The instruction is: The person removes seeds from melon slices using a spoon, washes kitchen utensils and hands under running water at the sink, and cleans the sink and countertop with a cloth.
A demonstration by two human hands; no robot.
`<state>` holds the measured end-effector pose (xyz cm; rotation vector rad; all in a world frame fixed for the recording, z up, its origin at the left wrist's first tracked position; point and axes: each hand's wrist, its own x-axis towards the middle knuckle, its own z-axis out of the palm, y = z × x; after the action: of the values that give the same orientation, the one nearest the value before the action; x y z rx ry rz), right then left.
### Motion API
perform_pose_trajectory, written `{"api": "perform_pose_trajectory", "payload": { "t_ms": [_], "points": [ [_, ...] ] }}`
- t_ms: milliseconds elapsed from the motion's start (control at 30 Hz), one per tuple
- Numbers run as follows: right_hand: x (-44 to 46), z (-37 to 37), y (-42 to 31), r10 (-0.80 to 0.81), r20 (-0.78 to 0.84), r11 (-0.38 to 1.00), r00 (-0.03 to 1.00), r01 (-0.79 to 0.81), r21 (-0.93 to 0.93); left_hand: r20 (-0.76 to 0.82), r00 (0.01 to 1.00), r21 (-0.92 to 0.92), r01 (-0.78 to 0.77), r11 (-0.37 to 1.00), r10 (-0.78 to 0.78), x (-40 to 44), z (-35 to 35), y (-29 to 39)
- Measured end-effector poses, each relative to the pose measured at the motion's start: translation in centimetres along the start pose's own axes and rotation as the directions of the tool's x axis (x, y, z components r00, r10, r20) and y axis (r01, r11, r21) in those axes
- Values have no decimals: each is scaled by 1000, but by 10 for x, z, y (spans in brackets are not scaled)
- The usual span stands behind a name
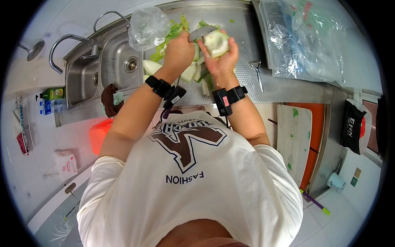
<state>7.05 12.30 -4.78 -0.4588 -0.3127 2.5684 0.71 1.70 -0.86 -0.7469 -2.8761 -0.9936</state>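
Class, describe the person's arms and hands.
The left hand and right hand are bare, with short white sleeves. Black wrist straps carry a black left box with a whitish label and cable, and a black right box with pink label.

So there's a double sink with a dark brown cloth slung over its near edge. Green bottle sits just left of the sink, a bright red-orange container is on its near side, and way off to its right there's a black EHN bag, lol.
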Motion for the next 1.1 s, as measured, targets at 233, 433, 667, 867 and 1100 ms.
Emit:
{"api": "perform_pose_trajectory", "payload": {
  "t_ms": [233, 433, 667, 867, 1100],
  "points": [
    [-3, 6, 3, 21, 100, 999, 995, -18, -27, -2, 1000, -105, -8, 994, 7, 0, -7, -2],
    [-5, 12, 7, 45, -6, 999, 999, -45, 14, -20, 998, -23, -52, 998, 52, -3, 1, -9],
    [-7, 10, 11, 43, -66, 997, 997, -47, -57, 29, 991, -39, -129, 991, 130, -5, 10, -22],
    [0, 3, 2, 60, -83, 997, 995, -64, -47, 284, 957, -235, 125, 964, -55, -2, -1, -17],
    [1, 3, 0, 43, -92, 999, 995, -43, 1, 52, 998, -88, -22, 996, 26, 12, -14, -7]
  ]
}}
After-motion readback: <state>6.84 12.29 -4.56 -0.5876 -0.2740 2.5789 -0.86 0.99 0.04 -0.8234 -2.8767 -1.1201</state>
